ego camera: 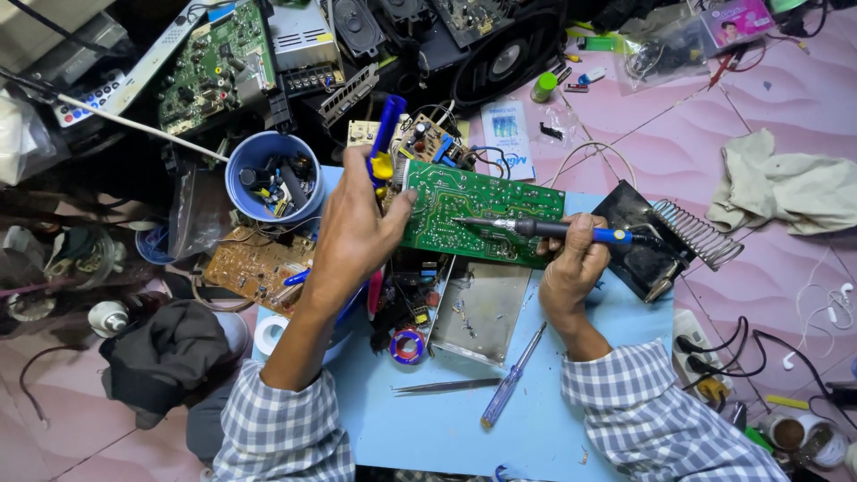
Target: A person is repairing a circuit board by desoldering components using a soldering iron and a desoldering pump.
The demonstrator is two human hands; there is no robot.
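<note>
Screwdriver (512,376), tweezers (445,386) near hands

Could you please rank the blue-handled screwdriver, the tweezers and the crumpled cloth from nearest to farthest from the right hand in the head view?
From the right hand, which grips the soldering iron:
1. Blue-handled screwdriver, just below the hand on the blue mat.
2. Tweezers, further left on the mat, near the person.
3. Crumpled cloth, far off on the pink floor, at the picture's right edge.
</note>
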